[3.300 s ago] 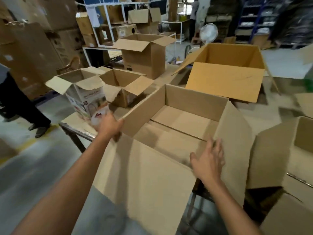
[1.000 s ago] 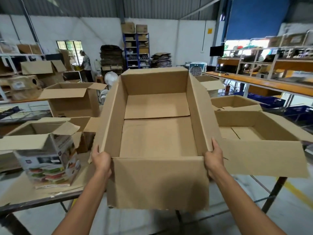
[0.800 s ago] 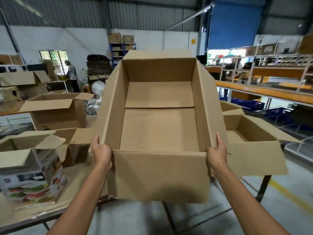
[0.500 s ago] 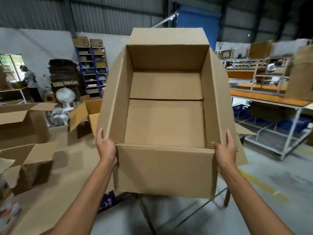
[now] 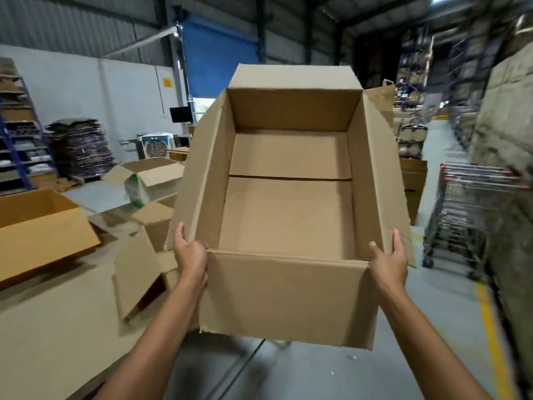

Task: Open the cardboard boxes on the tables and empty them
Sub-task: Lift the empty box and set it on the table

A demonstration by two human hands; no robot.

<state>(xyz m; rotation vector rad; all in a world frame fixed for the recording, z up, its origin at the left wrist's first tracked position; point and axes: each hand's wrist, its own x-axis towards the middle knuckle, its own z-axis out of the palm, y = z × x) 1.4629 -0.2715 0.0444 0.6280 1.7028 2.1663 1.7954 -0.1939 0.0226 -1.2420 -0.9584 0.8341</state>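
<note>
A large open cardboard box (image 5: pixel 288 215) hangs in the air in front of me, its flaps spread and its inside bare. My left hand (image 5: pixel 190 255) grips the box's near left corner, thumb over the rim. At the near right corner my right hand (image 5: pixel 388 261) grips the side wall and flap. The box tilts so its opening faces me. Other open cardboard boxes lie on the table (image 5: pixel 52 336) at the left: an orange-brown one (image 5: pixel 43 235), a small one on its side (image 5: pixel 138 278) and one farther back (image 5: pixel 144 180).
A row of metal trolleys (image 5: pixel 461 215) stands on the right beside tall wrapped stacks (image 5: pixel 507 168). Stacked flat cardboard (image 5: pixel 80 148) and blue shelving (image 5: pixel 17 134) line the left wall. A grey floor aisle with a yellow line (image 5: pixel 490 327) runs ahead on the right.
I have lifted the box off the table and turned right with it. The table and other boxes have slid to the left of view; the trolleys and aisle have come into view.
</note>
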